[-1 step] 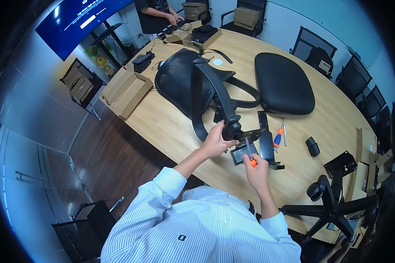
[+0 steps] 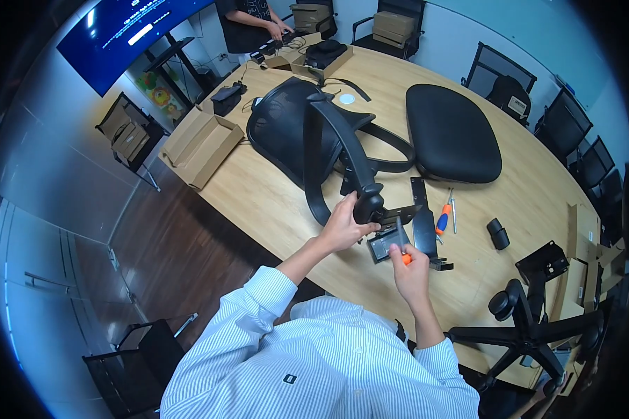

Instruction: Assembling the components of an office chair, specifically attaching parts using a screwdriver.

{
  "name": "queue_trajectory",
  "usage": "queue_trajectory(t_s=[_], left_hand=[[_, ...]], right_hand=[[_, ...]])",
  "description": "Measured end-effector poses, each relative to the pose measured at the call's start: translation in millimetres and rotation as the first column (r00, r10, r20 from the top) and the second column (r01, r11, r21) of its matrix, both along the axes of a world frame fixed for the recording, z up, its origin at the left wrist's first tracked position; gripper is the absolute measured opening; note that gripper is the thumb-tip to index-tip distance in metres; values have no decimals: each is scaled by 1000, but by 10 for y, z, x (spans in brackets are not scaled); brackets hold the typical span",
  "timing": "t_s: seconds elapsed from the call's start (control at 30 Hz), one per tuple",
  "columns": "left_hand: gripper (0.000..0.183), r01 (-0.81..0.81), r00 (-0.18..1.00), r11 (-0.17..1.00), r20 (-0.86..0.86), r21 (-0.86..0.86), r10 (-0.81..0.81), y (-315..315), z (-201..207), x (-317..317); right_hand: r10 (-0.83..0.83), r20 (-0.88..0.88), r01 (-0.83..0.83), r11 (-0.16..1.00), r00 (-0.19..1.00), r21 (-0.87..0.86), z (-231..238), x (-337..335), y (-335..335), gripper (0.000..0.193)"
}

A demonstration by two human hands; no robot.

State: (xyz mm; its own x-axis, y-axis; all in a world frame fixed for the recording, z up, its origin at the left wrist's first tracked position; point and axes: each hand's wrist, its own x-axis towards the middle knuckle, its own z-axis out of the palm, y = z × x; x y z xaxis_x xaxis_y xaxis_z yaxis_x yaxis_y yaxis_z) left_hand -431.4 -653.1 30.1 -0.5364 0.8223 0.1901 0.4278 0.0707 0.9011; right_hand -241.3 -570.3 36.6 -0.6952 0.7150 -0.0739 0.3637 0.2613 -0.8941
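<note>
My left hand (image 2: 344,225) is closed around the lower end of a black chair armrest (image 2: 357,157), beside a dark metal bracket (image 2: 401,212). That armrest belongs to a chair back with black mesh (image 2: 276,133) lying on the table. Pinched in my right hand (image 2: 409,271) is a screwdriver (image 2: 407,259) with an orange handle, its shaft pointing up toward the bracket; whether the tip touches it I cannot tell. Below the bracket, partly hidden by my fingers, sits a small grey tray-like case (image 2: 382,246). A long black metal plate (image 2: 423,223) lies just to the right.
A black seat cushion (image 2: 453,133), an orange-and-blue screwdriver (image 2: 443,218), a thin metal tool (image 2: 454,215) and a black cylinder part (image 2: 497,234) lie rightward. A wheeled chair base (image 2: 531,328) stands near right. An open cardboard box (image 2: 201,153) sits left; a person (image 2: 248,24) works far off.
My right hand has shifted very slightly right, and the screwdriver's shaft has tipped a little rightward. The left hand and the armrest stay where they were.
</note>
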Motion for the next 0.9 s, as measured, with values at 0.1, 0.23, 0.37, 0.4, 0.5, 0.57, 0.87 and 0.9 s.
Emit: queue_trajectory(t_s=[0.1, 0.23, 0.37, 0.4, 0.5, 0.57, 0.87, 0.9], left_hand=[[68, -20, 998, 999, -54, 29, 22, 16, -20, 22], [61, -62, 995, 996, -85, -63, 57, 37, -53, 47], [54, -118, 949, 993, -292, 26, 120, 9, -111, 25], [50, -99, 958, 995, -268, 15, 100, -20, -57, 22], [49, -100, 941, 993, -319, 59, 113, -55, -128, -9], [50, -104, 951, 993, -288, 52, 114, -74, -154, -14], [58, -216, 976, 976, 38, -6, 216, -126, 113, -68], [54, -255, 966, 965, 68, 66, 251, -145, 140, -102]], right_hand=[[-118, -167, 74, 966, 979, -247, 73, -197, 9, 35], [-177, -279, -10, 828, 944, -561, 169, -543, 22, 38], [-248, -313, -27, 745, 917, -667, 84, -598, -31, 33], [-242, -303, -47, 706, 922, -707, 66, -589, -28, 30], [-285, -304, -16, 706, 909, -708, 112, -603, -102, 24], [-292, -335, 16, 774, 896, -633, 60, -644, -185, 21], [-268, -384, 136, 931, 884, -337, -205, -636, 37, 17], [-302, -354, 156, 909, 885, -386, -300, -645, 133, 17]])
